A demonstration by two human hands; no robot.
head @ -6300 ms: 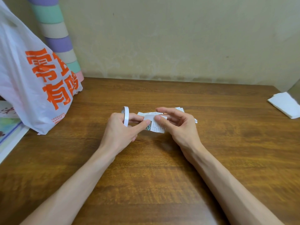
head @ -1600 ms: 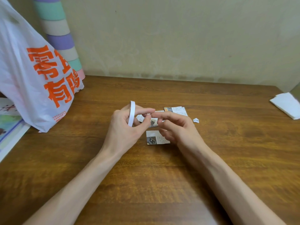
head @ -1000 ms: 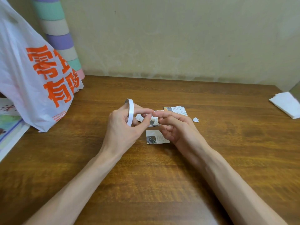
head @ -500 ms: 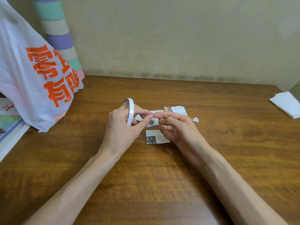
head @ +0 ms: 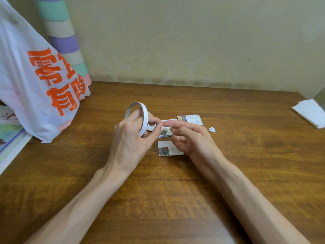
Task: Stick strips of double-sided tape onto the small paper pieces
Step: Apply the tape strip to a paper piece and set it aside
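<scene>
One paper piece (head: 168, 149) lies just under the right hand (head: 191, 140); left hand (head: 130, 140) grips the tape roll (head: 144, 118); right forefinger (head: 171, 124) meets the left thumb, can't tell if it's caught the tape end; more paper pieces (head: 190, 119) sit just past both hands; I'd guess peeling a strip, next needs a steady pull.

A home corner, by the look of it: a wooden worktop (head: 228, 173) against a stained cream wall (head: 193, 41), a printed plastic shopping bag (head: 35, 76) at the left, books (head: 8, 138) at the left edge.
</scene>
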